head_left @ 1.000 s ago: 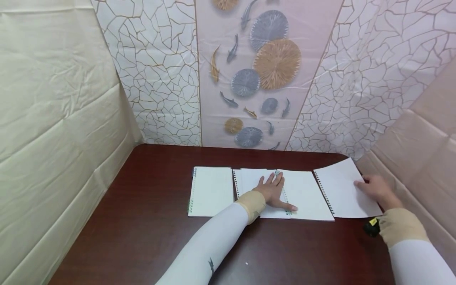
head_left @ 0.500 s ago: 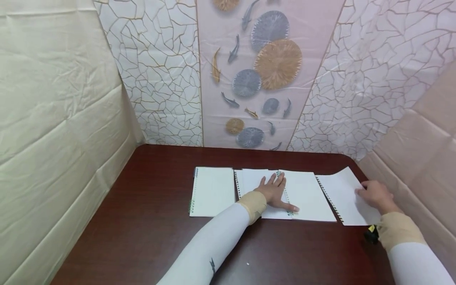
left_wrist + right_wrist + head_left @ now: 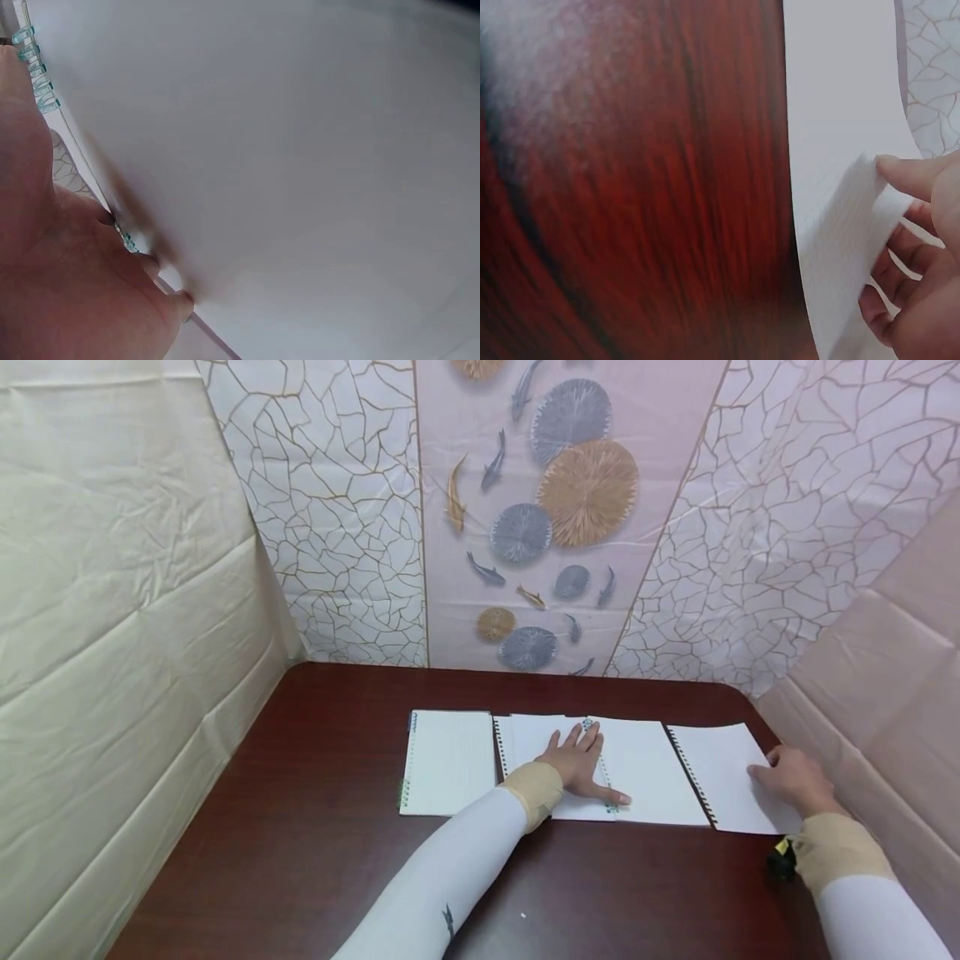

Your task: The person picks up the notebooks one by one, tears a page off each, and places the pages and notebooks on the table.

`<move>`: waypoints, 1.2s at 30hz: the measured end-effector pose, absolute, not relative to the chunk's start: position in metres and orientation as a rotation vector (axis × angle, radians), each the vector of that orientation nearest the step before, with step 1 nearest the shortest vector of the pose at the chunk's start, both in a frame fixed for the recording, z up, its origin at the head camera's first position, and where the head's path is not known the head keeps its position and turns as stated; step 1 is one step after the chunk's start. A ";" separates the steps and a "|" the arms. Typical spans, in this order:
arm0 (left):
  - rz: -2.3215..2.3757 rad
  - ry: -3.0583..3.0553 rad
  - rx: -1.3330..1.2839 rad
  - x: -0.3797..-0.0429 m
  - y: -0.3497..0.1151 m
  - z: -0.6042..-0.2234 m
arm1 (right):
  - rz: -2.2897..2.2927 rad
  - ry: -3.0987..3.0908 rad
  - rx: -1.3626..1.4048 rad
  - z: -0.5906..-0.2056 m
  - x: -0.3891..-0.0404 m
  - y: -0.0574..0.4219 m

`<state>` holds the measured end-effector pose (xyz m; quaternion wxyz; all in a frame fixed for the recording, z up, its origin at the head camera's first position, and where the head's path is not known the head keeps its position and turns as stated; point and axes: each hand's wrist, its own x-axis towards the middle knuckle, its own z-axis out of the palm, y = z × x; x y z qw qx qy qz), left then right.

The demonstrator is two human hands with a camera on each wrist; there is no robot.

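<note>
My left hand [image 3: 573, 768] lies spread over the teal ring binding of a spiral notebook [image 3: 648, 772] with white pages, its fingers straight. In the left wrist view its palm, fingertips and the teal rings [image 3: 46, 97] show beside a blank page [image 3: 262, 165]. At the right, my right hand [image 3: 798, 781] pinches the right edge of a white sheet [image 3: 731, 781] with a row of holes along its left side. The right wrist view shows the thumb on top of the sheet [image 3: 840, 97] and curled fingers [image 3: 877, 311] at its underside.
Another white notebook [image 3: 450, 764] with blue and green rings lies at the left of the row. A small black object with a yellow mark [image 3: 782, 860] sits near my right wrist. Cloth-covered walls enclose the dark red table [image 3: 322, 860] at back and sides.
The sheet in my right hand has come down toward the front and flattened; its raised far corner is lower. My left hand has stayed in place on the notebook.
</note>
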<state>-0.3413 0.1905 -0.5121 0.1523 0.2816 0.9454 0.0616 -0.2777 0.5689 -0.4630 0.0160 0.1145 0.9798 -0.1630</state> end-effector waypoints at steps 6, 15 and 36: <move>0.180 2.711 0.813 -0.344 0.190 -0.515 | -0.598 3.137 0.422 -0.458 -0.277 0.560; 0.149 2.749 0.848 -0.322 0.177 -0.487 | -0.767 3.415 0.029 -0.414 -0.295 0.479; 0.381 3.134 0.451 -0.359 0.114 -0.475 | -0.495 3.229 -0.344 -0.444 -0.276 0.393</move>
